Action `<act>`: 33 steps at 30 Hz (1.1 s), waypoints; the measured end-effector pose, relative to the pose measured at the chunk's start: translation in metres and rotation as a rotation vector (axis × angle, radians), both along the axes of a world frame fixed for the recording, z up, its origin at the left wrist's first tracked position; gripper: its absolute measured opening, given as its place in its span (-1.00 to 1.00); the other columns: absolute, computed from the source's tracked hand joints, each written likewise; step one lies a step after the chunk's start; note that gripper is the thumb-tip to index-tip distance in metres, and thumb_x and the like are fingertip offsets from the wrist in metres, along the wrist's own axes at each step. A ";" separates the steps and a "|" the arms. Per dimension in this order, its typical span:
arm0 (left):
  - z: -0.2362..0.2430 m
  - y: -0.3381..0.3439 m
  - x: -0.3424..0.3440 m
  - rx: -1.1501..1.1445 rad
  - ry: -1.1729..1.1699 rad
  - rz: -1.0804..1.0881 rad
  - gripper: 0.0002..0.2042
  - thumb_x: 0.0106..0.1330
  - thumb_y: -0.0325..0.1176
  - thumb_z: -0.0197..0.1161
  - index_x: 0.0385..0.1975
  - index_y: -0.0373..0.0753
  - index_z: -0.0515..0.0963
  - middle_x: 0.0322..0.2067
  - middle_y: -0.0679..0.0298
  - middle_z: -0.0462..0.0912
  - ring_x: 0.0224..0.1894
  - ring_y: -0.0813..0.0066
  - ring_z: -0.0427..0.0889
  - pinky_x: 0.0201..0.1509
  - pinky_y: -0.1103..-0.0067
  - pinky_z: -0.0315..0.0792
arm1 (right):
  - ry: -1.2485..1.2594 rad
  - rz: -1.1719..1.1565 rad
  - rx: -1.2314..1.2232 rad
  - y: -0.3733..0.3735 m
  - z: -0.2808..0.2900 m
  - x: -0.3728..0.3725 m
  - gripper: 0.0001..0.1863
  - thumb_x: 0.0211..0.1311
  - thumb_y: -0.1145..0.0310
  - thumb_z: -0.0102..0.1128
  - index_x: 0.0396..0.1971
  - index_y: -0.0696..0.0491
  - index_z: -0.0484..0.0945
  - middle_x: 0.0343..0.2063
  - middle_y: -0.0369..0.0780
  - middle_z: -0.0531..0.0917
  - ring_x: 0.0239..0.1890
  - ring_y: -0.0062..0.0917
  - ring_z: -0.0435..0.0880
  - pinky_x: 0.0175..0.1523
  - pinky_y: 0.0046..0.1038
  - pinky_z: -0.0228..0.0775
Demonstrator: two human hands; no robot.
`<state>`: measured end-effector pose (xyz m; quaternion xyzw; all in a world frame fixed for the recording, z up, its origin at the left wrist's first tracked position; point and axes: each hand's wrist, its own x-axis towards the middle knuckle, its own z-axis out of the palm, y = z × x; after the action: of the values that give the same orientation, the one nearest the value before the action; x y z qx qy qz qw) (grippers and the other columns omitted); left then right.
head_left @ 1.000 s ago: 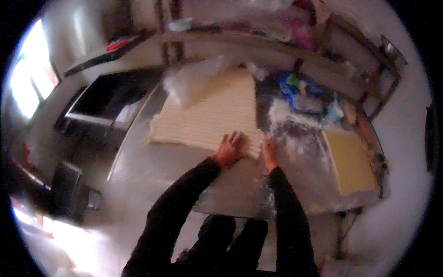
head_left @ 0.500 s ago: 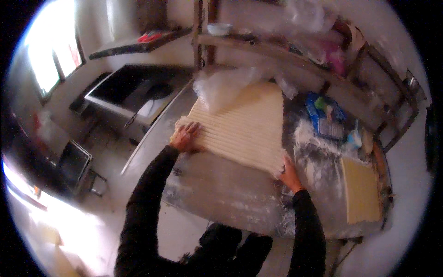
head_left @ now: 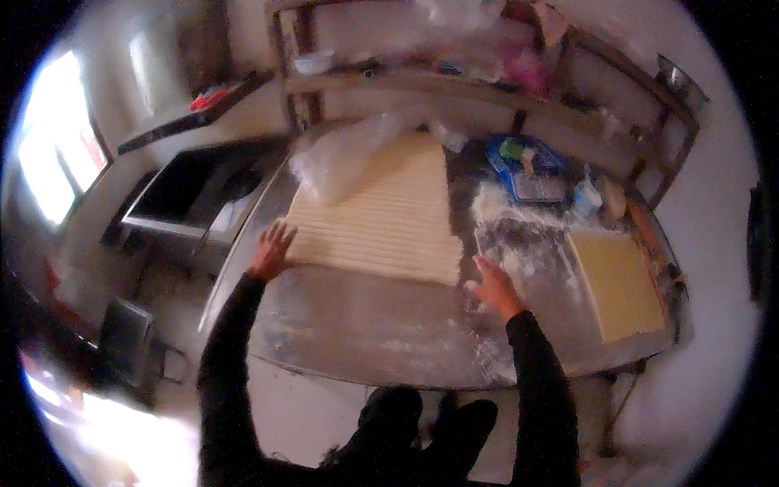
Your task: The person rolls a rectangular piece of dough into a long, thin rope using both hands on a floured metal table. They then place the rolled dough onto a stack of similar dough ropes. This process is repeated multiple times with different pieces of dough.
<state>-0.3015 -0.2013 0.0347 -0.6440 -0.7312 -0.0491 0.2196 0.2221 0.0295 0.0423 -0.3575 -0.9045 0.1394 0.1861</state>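
Note:
A pale sheet of dough (head_left: pixel 381 219) marked with parallel strips lies on the floured metal table (head_left: pixel 365 325), its far part under a crumpled clear plastic bag (head_left: pixel 333 166). My left hand (head_left: pixel 274 247) is open at the sheet's lower left corner, fingers spread; whether it touches the dough I cannot tell. My right hand (head_left: pixel 493 284) is open, just off the sheet's lower right corner. A smooth yellow slab (head_left: pixel 613 288) lies at the right, below white flour (head_left: pixel 511 211).
Behind the sheet stands a wooden shelf rack (head_left: pixel 422 93) with a bowl and bags. At the back right are a blue tray (head_left: pixel 535 178), a light blue cup (head_left: pixel 587 196) and a wooden rolling pin (head_left: pixel 645 231). A dark-topped appliance (head_left: pixel 182 187) and a window (head_left: pixel 61 134) are at left.
My left hand went from the right part of the sheet to its left corner. My right hand has drawn off the right edge and opened. The view shifted and returned.

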 end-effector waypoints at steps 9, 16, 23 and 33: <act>-0.038 0.151 0.252 -0.036 -0.122 -0.405 -0.19 0.16 0.25 0.15 0.32 -0.15 0.19 0.35 0.03 0.11 0.39 -0.01 0.07 0.33 0.03 0.05 | 0.158 -0.036 -0.024 -0.081 0.011 0.114 -0.40 0.08 0.22 0.27 0.11 0.19 0.41 0.02 0.03 0.54 0.10 -0.11 0.49 0.19 -0.24 0.34; -0.003 0.175 0.304 -0.068 -0.186 -0.385 -0.27 0.21 0.20 0.12 0.25 -0.20 0.29 0.27 -0.05 0.24 0.33 -0.04 0.17 0.26 -0.03 0.12 | 0.223 -0.396 -0.047 -0.104 -0.024 0.251 -0.51 0.16 0.27 0.19 0.06 0.22 0.45 0.01 0.07 0.54 0.08 -0.05 0.50 0.21 -0.19 0.30; 0.024 0.268 0.431 0.156 -0.346 -0.681 -0.46 0.26 -0.07 0.19 0.17 -0.24 0.34 0.18 -0.05 0.33 0.22 -0.03 0.30 0.24 0.25 0.25 | 0.349 -0.455 0.163 -0.072 -0.078 0.261 -0.56 0.19 0.31 0.13 0.05 0.20 0.46 -0.03 0.07 0.56 0.04 -0.08 0.52 0.19 -0.16 0.31; -0.021 0.448 0.573 0.143 -0.560 -0.642 -0.49 0.20 0.00 0.21 0.00 -0.28 0.44 -0.21 -0.07 0.54 -0.15 -0.09 0.54 -0.13 0.19 0.43 | 0.418 -0.476 0.233 -0.075 -0.076 0.261 -0.67 0.25 0.32 0.07 -0.03 0.13 0.51 -0.09 -0.05 0.61 -0.04 -0.08 0.55 0.08 -0.13 0.39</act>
<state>0.2713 0.2466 0.0140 -0.7837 -0.5201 -0.3382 0.0304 0.4830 -0.0453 -0.0334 -0.4986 -0.7478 0.0581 0.4346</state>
